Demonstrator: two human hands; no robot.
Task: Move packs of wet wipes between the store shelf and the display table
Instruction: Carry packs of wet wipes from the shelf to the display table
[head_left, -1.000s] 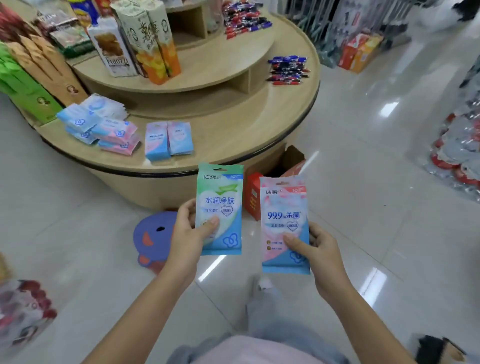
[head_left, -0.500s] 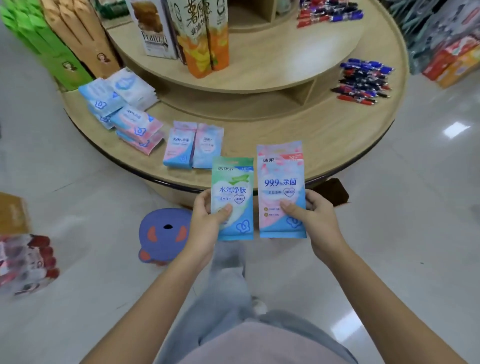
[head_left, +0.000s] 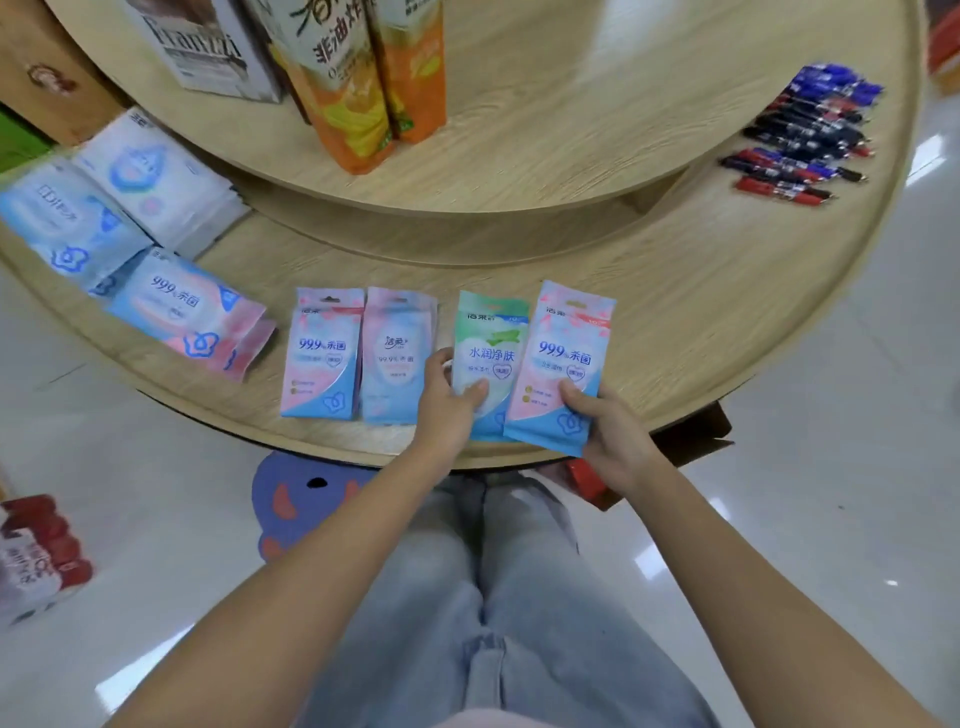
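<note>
Plainly legible: green pack (head_left: 491, 343) reads 水润净肤; pink pack (head_left: 566, 343) reads 99.9% 杀菌
Left hand (head_left: 447, 410): clasps the green pack low down, thumb on its front
Right hand (head_left: 613, 441): clasps the pink pack near its bottom edge, thumb on its front
Held packs: side by side over the table's front rim, pink edge overlapping green; contact with the wood cannot be told
Lying packs (head_left: 322, 358): two flat pink-and-blue sachets just left of the left hand, one marked 99.9% 杀菌
Pile (head_left: 187, 312): larger soft packs further left, the top one also 99.9% 杀菌
Upper tier (head_left: 545, 104): white box (head_left: 208, 47) lettered Franzzi, orange cartons (head_left: 363, 78) with 非油炸
Table (head_left: 675, 322): round, two-tiered, pale wood grain
Pens (head_left: 805, 135): blue and red heap on the lower tier, right
Floor (head_left: 857, 415): glossy pale tiles catching lights
</note>
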